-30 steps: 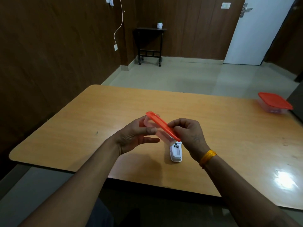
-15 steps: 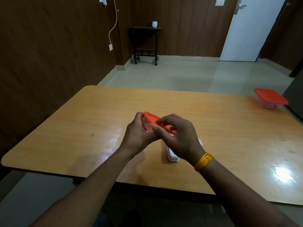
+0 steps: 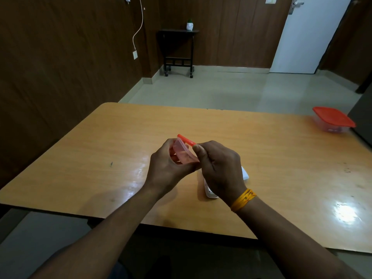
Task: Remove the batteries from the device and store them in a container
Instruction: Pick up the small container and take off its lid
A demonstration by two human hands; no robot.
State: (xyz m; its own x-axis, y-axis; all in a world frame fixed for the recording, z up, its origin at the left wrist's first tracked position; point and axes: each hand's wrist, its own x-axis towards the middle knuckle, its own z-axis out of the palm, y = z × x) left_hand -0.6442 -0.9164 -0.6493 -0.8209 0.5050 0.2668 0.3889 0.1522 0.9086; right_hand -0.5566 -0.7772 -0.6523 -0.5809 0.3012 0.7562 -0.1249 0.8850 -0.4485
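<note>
I hold a small clear plastic container (image 3: 184,155) above the middle of the wooden table (image 3: 100,158), tilted on its side. My left hand (image 3: 168,170) grips its body from the left. My right hand (image 3: 219,168) curls round its right end, the thumb against its orange lid (image 3: 186,140). Beneath my right hand lies the white device (image 3: 210,193), mostly hidden; another white part (image 3: 245,174) shows past my knuckles. No batteries are visible.
A second clear container with an orange lid (image 3: 333,120) stands at the table's far right edge. A dark object (image 3: 362,119) sits just right of it. Beyond the table are a tiled floor, a black side table (image 3: 178,49) and a white door.
The small container has tipped further onto its side, so its clear base now faces me. My right hand slid from on top of the lid to the container's right end.
</note>
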